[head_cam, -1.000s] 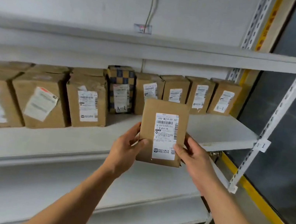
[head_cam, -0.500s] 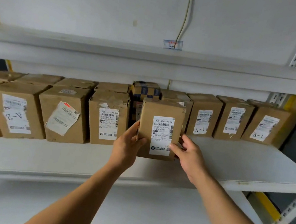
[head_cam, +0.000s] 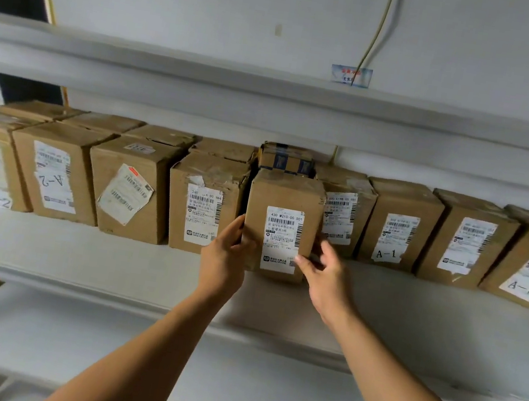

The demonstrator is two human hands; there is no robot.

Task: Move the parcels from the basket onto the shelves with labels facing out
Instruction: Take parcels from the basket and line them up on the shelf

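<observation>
A brown cardboard parcel [head_cam: 286, 197] stands upright on the middle shelf [head_cam: 74, 253], its white label facing out. It sits in front of a blue-patterned parcel [head_cam: 286, 160], between neighbouring boxes. My left hand [head_cam: 224, 258] grips its left edge with the thumb on the front. My right hand [head_cam: 328, 280] holds the lower right corner, thumb on the label, fingers by the right side. The basket is out of view.
Several brown parcels [head_cam: 133, 190] line the back of the same shelf, labels out, some marked A-1 or A-2. An upper shelf [head_cam: 271, 104] runs close overhead. A lower shelf [head_cam: 227, 385] lies beneath my forearms. The front strip of the middle shelf is bare.
The parcel has gone from mid-air in front of the shelves onto the middle shelf and a little deeper into the row. Both hands stayed on it; the view shifted left and closer.
</observation>
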